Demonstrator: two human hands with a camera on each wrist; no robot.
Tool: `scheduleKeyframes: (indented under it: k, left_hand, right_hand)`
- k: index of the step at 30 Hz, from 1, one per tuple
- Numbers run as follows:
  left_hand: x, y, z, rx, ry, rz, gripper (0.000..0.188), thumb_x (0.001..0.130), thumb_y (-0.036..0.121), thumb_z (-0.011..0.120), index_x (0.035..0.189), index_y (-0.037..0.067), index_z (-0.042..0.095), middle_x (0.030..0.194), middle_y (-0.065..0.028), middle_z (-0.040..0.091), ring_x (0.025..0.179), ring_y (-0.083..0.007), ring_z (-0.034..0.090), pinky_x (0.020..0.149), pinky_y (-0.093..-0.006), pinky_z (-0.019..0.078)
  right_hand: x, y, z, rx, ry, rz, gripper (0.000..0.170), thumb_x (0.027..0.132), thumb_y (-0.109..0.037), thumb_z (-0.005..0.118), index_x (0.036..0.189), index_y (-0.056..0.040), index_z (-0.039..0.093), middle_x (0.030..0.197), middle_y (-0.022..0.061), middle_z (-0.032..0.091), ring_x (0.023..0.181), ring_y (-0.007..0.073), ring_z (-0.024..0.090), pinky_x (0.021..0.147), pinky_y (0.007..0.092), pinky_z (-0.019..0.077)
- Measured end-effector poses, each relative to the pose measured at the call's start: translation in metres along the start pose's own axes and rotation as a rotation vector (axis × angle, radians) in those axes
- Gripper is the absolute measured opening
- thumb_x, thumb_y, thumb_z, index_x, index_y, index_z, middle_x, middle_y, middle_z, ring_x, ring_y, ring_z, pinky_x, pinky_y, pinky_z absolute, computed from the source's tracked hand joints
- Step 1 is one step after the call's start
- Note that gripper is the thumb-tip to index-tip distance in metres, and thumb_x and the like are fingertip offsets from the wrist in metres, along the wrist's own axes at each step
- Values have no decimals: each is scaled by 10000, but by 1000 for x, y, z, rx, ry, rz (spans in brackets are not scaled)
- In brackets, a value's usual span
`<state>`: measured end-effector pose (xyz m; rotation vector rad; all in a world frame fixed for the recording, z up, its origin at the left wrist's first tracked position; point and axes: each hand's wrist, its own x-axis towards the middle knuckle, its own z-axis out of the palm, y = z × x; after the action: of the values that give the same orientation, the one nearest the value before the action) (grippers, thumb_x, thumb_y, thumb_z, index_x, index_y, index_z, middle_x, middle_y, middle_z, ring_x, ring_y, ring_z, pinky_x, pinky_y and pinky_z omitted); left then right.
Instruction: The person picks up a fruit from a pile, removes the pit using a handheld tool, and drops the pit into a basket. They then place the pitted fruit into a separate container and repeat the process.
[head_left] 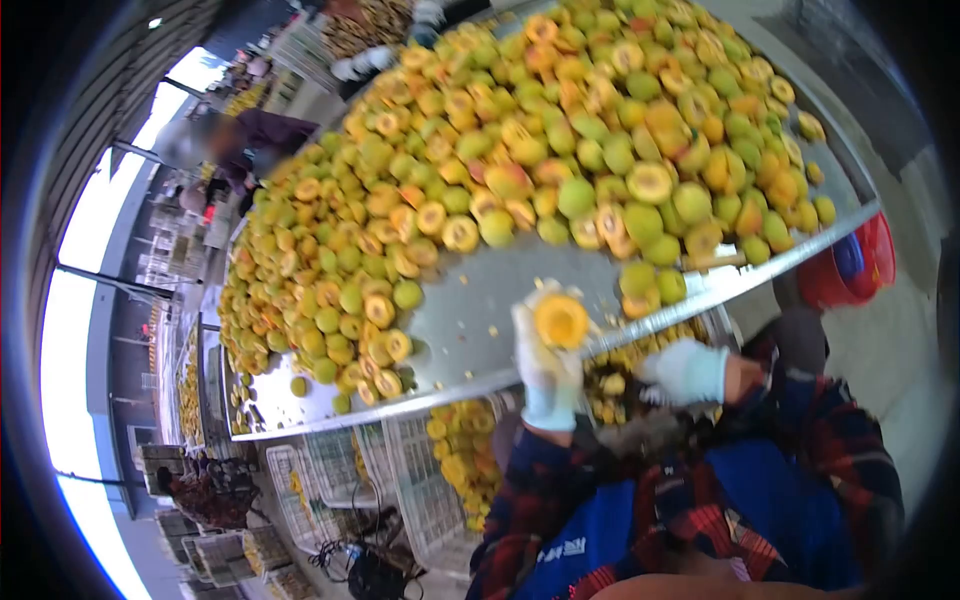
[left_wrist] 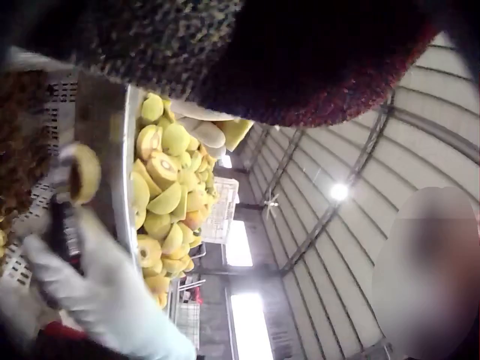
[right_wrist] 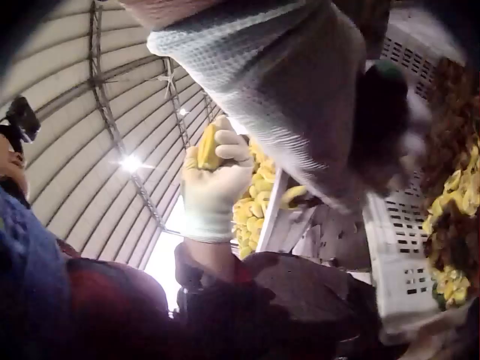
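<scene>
My gloved left hand (head_left: 548, 365) holds a yellow peach half (head_left: 562, 322) by its edge, hollow cut face up, above the metal table's near edge. The right wrist view shows the left hand's fingers curled round this peach half (right_wrist: 208, 148). To the right, lower down, my gloved right hand (head_left: 688, 372) is over a crate of fruit pieces. In the left wrist view, the right hand (left_wrist: 105, 289) grips a dark-handled tool (left_wrist: 64, 232), its working end unclear. A yellow ring-like piece (left_wrist: 85, 174) shows at the tool's upper end.
Whole and halved peaches (head_left: 520, 150) are heaped on the metal table (head_left: 480, 320). White crates (head_left: 420, 480) with yellow fruit stand below its near edge. A red bucket (head_left: 870, 260) is at the right. Another person (head_left: 265, 135) is at the table's far left.
</scene>
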<state>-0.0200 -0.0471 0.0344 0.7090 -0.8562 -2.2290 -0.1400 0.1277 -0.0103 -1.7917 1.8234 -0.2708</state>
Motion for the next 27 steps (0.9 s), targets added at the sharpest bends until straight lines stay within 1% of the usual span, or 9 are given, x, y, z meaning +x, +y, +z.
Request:
scheduleKeyframes:
  k: [3,4,5,6,7,11,18,21,27]
  left_hand:
    - [-13,34,-6,473,39,285,543,1018,493,321,1207,34,541,1028,-144,632,756,-215,628,642,-282,521]
    - [-17,42,-24,608,-83,596,564,1008,503,328,1207,18,534,1029,-137,638,761,-194,623,636,-278,522]
    - [-32,58,-35,925,79,690,518,1022,447,351,1182,-5,548,1027,-121,641,764,-176,612,662,-277,525]
    - [-53,75,-22,886,358,559,384,1025,324,433,1155,-9,575,988,-92,635,772,-156,601,690,-263,515]
    - [-57,85,-70,714,296,541,252,999,214,520,1094,5,624,941,-79,631,805,-146,596,705,-263,505]
    - [-68,134,-150,1736,499,293,324,940,269,589,1102,-6,645,1008,-161,660,916,-249,641,864,-359,485]
    - [127,123,-91,1693,190,369,497,900,411,604,1244,52,586,1146,-198,641,1028,-338,619,906,-377,475]
    - [203,96,-81,2339,202,601,465,895,399,558,1272,127,537,1066,-188,632,1013,-362,619,827,-467,500]
    - [218,93,-63,2316,315,261,479,823,380,650,1257,228,519,1160,-177,586,997,-373,636,794,-475,525]
  right_hand:
    - [-6,14,2,-180,-152,276,321,850,-371,610,890,-54,636,784,166,665,764,356,665,679,461,529]
    - [-7,13,-3,-112,-73,296,320,853,-369,611,888,-52,636,784,168,667,774,355,667,685,459,530]
    - [-9,9,-14,-54,14,314,320,856,-367,612,886,-50,636,783,170,669,784,354,670,691,458,531]
    - [-12,4,-25,-31,77,321,320,870,-360,602,901,-42,631,774,164,664,783,346,670,696,453,528]
    - [-17,5,-27,-18,75,321,320,870,-360,602,901,-42,631,774,164,664,783,346,670,696,453,528]
    - [-26,5,-28,-14,93,284,312,880,-347,596,947,-43,617,828,153,656,800,345,662,705,452,517]
    - [-22,0,-36,194,93,182,325,864,-376,600,951,-64,619,804,161,656,759,365,657,683,474,517]
    - [-18,0,-32,94,107,199,335,843,-398,626,962,-85,616,810,147,653,756,348,659,657,459,517]
    - [-18,-6,-40,198,163,114,300,851,-350,596,972,-77,628,803,160,662,759,356,661,666,459,530]
